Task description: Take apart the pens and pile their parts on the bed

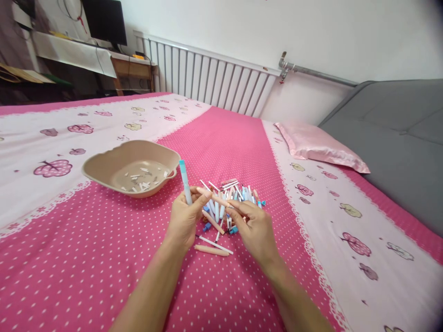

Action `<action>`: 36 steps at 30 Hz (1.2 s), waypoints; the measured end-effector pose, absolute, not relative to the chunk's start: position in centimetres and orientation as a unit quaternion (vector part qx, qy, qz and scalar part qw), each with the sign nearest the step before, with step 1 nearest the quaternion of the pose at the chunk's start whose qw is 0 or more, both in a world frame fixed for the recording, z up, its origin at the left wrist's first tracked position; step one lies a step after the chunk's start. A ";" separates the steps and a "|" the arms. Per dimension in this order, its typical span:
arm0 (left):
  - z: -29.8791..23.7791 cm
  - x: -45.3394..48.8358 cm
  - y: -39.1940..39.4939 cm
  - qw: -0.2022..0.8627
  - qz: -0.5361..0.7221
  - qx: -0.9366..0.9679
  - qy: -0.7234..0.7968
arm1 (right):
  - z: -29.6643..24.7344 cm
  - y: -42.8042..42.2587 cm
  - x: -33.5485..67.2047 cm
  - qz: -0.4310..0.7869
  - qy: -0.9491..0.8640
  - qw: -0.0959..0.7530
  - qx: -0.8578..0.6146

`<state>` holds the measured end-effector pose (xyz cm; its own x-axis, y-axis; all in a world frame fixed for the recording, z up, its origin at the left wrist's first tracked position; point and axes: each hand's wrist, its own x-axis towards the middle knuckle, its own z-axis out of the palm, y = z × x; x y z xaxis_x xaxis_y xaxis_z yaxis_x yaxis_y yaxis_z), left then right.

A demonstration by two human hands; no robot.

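My left hand (pixel 185 219) is closed around a thin pen (pixel 185 182) with a light blue cap, held upright above the bed. My right hand (pixel 254 226) hovers just to its right, fingers curled and reaching toward the left hand's fingertips; I cannot make out anything in it. Beneath and behind both hands lies a pile of pen parts (pixel 228 198): several white tubes, blue caps and beige barrels. One beige barrel (pixel 211 250) lies apart, near my left wrist.
A beige bowl (pixel 104 168) holding several small white pieces sits to the left on the pink dotted bedspread (pixel 86 258). A pink pillow (pixel 320 147) lies at the right, beside a grey headboard (pixel 398 138). A white radiator (pixel 207 78) lines the far wall.
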<state>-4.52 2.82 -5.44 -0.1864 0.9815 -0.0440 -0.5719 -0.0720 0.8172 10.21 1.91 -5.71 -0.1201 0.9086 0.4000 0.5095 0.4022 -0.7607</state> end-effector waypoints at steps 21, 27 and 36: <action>-6.0 -4.8 3.3 0.504 0.666 0.258 0.486 | -5.5 2.9 12.3 0.023 -0.684 0.500 -0.530; -6.6 -5.3 3.6 0.485 0.677 0.239 0.499 | -5.7 4.3 14.8 0.021 -0.657 0.410 -0.633; -6.4 -4.9 3.5 0.444 0.681 0.265 0.518 | -6.0 4.0 13.5 0.156 -0.680 0.382 -0.606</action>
<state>-4.85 3.48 -6.40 -0.4644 0.8801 -0.0988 -0.3304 -0.0687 0.9414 13.47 4.00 -6.03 0.0251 0.9436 0.3302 0.7050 0.2175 -0.6750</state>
